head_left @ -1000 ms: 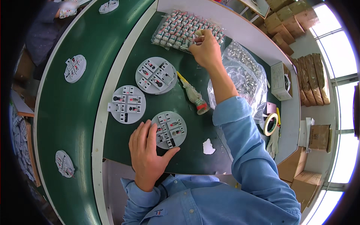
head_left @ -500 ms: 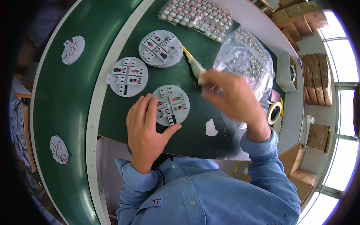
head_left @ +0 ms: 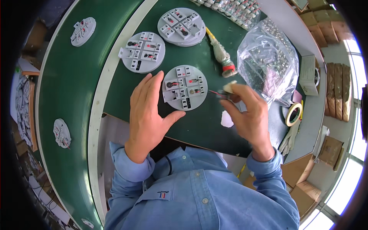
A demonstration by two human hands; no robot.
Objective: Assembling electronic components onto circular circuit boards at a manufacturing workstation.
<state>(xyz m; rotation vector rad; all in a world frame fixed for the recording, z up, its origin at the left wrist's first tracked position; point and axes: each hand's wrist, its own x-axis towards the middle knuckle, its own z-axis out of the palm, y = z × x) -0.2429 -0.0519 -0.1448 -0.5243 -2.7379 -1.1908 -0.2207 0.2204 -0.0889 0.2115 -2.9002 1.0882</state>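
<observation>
While the curved green conveyor belt [head_left: 69,96] took up the far left of the scene, a dark green work mat [head_left: 207,126] lay right of it, with a white strip between them. Far right on the mat sat a clear plastic bag [head_left: 268,65] of small parts, and a tray of small components [head_left: 230,7] ran along the far edge. Three grey round plates lay on the mat: a far plate [head_left: 182,27], a middle plate [head_left: 142,51], and the near round grey plate [head_left: 185,87] in work. A cable connector with a red ring [head_left: 222,53] lay between the far plate and the bag.

Left hand [head_left: 147,111] rested flat, fingers spread, touching the near plate's left edge, holding nothing. Right hand [head_left: 247,115] was pinching a small wired component [head_left: 227,90] between thumb and fingertips, just right of the plate, slightly above the mat. Its thin red and black wires [head_left: 214,92] ran leftward toward the plate, so the long axis lay left-right, wire end pointing left.

Judged light and small; wires soft and easily bent or pulled loose, so best held by the rigid body, not the leads. Plate looked like stiff, light plastic, apt to slide on the mat unless steadied at its rim.
</observation>
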